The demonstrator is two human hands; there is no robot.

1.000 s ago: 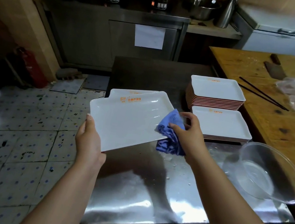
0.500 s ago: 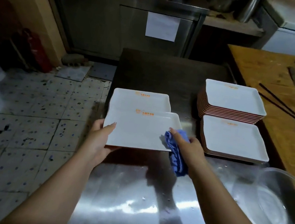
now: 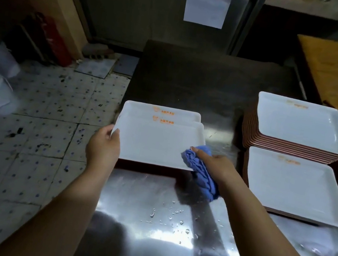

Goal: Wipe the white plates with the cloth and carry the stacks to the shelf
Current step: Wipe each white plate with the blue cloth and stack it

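1. while the left hand is gripping the left edge of the top plate, thumb on the rim, the plate is sitting over another at the table edge.
2. right hand fingers are curling round the cloth at the plate's right corner.
3. risk: water drops are making the steel slick, so a hard wipe is likely pushing both plates off toward the floor.

A wet steel table carries the plates. A tall stack of white plates sits at its right edge, a shorter stack just in front of it nearer the front edge, and another plate lies by the left edge.
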